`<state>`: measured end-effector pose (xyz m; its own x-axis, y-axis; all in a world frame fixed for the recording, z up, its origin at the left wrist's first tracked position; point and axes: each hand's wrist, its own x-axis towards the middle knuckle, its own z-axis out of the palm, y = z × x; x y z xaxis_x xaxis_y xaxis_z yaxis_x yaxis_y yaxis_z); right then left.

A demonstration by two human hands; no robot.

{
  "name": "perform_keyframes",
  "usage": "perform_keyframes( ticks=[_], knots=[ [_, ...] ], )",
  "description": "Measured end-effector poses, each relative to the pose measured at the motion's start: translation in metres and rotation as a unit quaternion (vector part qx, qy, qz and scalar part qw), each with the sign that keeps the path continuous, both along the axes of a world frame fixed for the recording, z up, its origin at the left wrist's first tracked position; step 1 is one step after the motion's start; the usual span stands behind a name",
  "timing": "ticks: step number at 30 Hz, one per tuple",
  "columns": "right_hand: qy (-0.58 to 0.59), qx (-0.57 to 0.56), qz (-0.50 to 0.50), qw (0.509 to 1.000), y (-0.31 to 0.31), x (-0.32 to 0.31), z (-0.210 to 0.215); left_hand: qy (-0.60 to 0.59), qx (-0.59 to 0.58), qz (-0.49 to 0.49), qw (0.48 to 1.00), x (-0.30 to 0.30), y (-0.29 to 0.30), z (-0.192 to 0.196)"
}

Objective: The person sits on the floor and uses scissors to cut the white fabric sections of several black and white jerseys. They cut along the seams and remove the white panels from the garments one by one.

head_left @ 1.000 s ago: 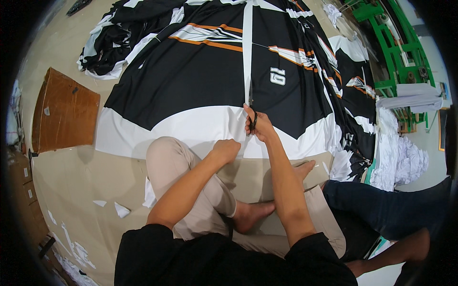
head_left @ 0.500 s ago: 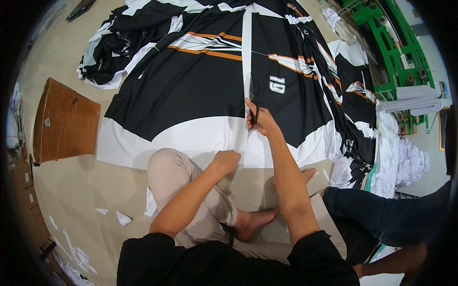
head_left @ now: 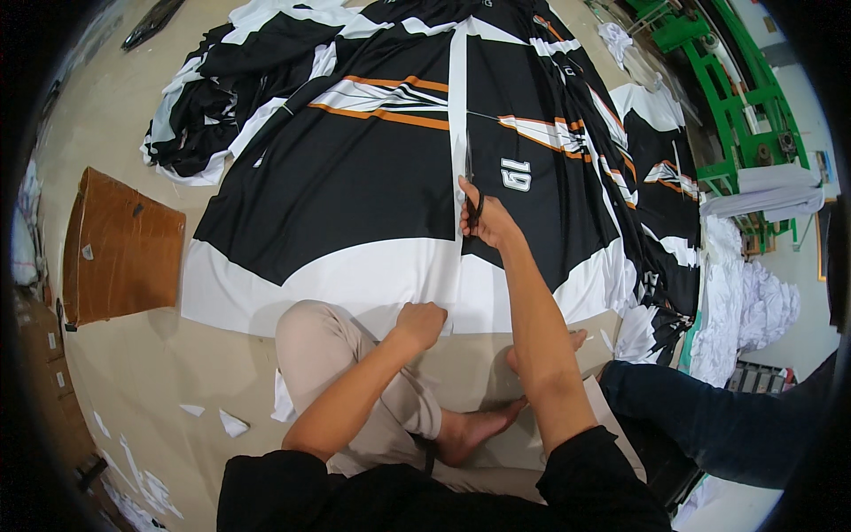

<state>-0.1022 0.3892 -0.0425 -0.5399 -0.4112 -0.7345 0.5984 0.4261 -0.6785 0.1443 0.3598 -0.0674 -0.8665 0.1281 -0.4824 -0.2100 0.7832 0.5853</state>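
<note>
Nearest, the person's bent knee [head_left: 306,332] in pale trousers stood beside the left hand [head_left: 420,325], which was curled into a closed fist at the near edge of the cloth [head_left: 372,195]; whether it pinched any fabric could not be told. It had kept to that edge over the last second. The cloth, black with a white hem band [head_left: 355,275], lay spread on the floor just ahead. Farther in, the right hand [head_left: 489,222] was closed around the black-handled scissors [head_left: 476,211], the blades pointing away along the right side of a long white strip [head_left: 457,97]; how wide they gaped was too small to tell. A second earlier this hand had been over the hem band; now it had climbed level with the black part, and the hands were farther apart. That suggested the cut had advanced, with more of the strip's side behind the blades. Beyond lay a white-edged number print [head_left: 515,175], then orange-bordered stripes [head_left: 381,97].
</note>
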Motion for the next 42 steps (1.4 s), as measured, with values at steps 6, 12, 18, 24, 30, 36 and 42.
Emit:
perform_keyframes(
  ticks=[6,12,18,24,30,36,42],
  knots=[
    [-0.014,-0.02,-0.018,1.0,-0.014,-0.032,-0.004,-0.004,-0.008,-0.008,1.0,0.0,0.003,-0.009],
    [0.026,-0.006,0.02,0.999,-0.013,-0.038,-0.02,-0.002,0.0,-0.002,1.0,0.0,0.001,-0.003],
    [-0.009,-0.036,-0.003,0.999,-0.031,-0.065,-0.018,0.004,-0.012,-0.021,1.0,0.002,0.001,-0.006],
    [0.033,-0.023,0.013,0.999,-0.035,-0.071,-0.022,0.019,-0.004,-0.011,1.0,0.007,0.004,-0.011],
    [0.004,-0.024,0.005,1.0,-0.046,-0.083,-0.016,0.023,-0.002,-0.008,1.0,0.01,0.004,-0.01],
    [0.004,-0.039,0.007,0.999,-0.057,-0.108,-0.019,0.008,-0.001,-0.014,1.0,0.004,0.0,0.0],
    [0.042,-0.029,0.001,0.999,-0.062,-0.109,-0.026,0.011,-0.008,-0.021,1.0,0.007,0.003,-0.002]
  ],
)
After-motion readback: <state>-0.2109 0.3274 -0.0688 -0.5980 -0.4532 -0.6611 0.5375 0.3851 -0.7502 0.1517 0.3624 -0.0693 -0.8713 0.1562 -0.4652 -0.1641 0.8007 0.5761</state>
